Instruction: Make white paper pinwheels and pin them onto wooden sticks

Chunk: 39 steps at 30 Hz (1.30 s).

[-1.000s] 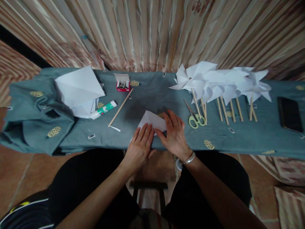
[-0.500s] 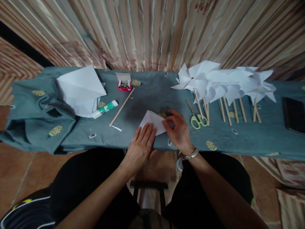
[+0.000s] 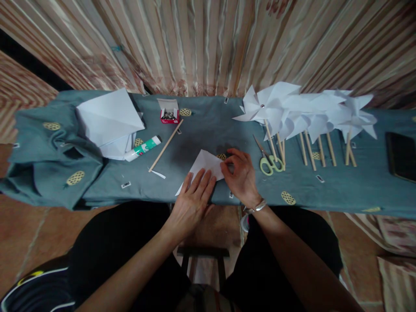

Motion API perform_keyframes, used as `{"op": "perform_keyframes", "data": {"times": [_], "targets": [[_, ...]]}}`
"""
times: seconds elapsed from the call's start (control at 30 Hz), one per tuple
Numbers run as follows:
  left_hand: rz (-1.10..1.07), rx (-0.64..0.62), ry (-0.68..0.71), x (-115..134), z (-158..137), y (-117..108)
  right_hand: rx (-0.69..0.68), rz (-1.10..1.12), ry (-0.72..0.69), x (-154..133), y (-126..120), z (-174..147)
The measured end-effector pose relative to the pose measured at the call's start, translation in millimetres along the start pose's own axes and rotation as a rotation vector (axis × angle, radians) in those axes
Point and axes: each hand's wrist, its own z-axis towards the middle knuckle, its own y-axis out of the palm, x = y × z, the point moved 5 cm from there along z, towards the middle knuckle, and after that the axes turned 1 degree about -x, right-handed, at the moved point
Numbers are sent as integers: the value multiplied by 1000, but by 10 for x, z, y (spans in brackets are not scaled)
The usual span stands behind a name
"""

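A folded sheet of white paper [image 3: 204, 161] lies near the front edge of the cloth-covered table. My left hand [image 3: 193, 197] rests flat on its lower part, fingers stretched out, hiding some of the sheet. At the paper's right corner, my right hand [image 3: 242, 178] pinches the edge between thumb and forefinger; a bracelet circles that wrist. Green-handled scissors [image 3: 270, 165] lie just right of my right hand. To the left of the paper are a wooden stick [image 3: 166, 145] and a small white paper strip [image 3: 158, 174].
Several white paper pinwheels [image 3: 276, 102] on sticks lie at the back right, a dark phone [image 3: 401, 156] beyond them. On the left are stacked paper sheets [image 3: 108, 117], a glue stick [image 3: 144, 148] and an open red box [image 3: 169, 116] of metal pins. A curtain [image 3: 201, 47] hangs behind.
My left hand has slid slightly right and down on the paper, uncovering its lower left corner. The fingers of my right hand have drawn closer together at the right corner.
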Motion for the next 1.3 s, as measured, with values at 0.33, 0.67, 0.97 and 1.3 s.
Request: {"op": "perform_keyframes", "data": {"times": [0.33,0.67,0.97,1.3], "targets": [[14,9,12,-12,-40,73,-30,-74,-28,-54,-36,-76],[11,0,20,-61,-85,16,-48,-137,32,86,-147,-335],[149,63,7,-325,-763,-144,38,-117,75,380,-241,-305],[59,117,-149,-338,-1081,-142,53,-42,49,383,-287,-262]]}}
